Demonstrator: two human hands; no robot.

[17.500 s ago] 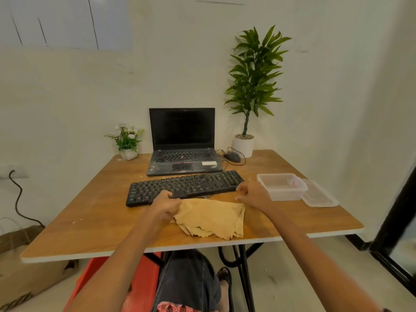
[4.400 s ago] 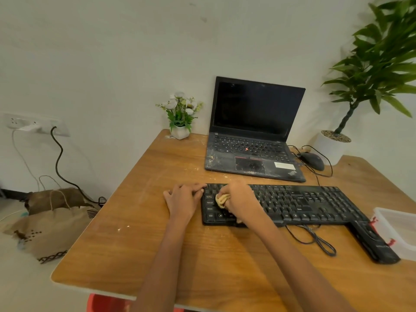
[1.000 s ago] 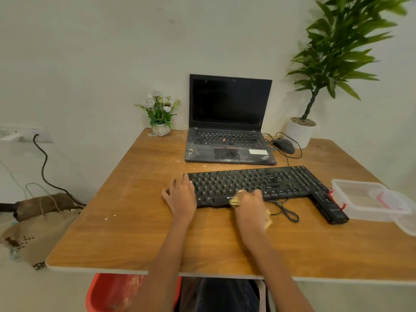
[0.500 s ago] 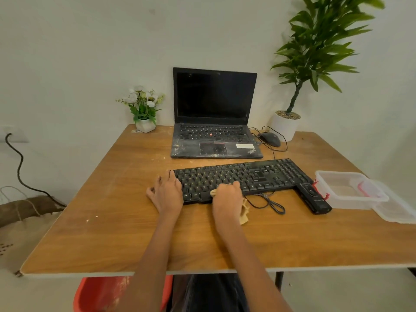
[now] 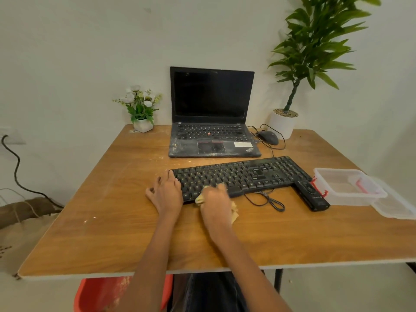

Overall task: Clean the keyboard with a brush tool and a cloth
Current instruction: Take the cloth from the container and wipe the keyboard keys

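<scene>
The black keyboard (image 5: pixel 240 176) is lying slightly askew across the middle of the wooden surface (image 5: pixel 112 221), just in front of the laptop (image 5: pixel 212 122). The right hand (image 5: pixel 217 201) is curling round a bunched yellow cloth (image 5: pixel 234 212) and pressing it against the keyboard's near edge, left of centre; bits of cloth are showing at either side of the hand. The left hand (image 5: pixel 166 194) is resting flat with fingers spread, its fingertips touching the keyboard's left end. The keyboard's cable (image 5: pixel 267 200) is looping loosely on the surface just right of the right hand. A black, bar-shaped device (image 5: pixel 311 195) is sitting at the keyboard's right near corner, touching a clear plastic container (image 5: pixel 349 188), with its lid (image 5: pixel 394 208) beside it. A mouse (image 5: pixel 267 137) is lying right of the laptop, near a tall potted plant (image 5: pixel 283 124). A small flower pot (image 5: pixel 141 113) is standing at the left of the laptop
</scene>
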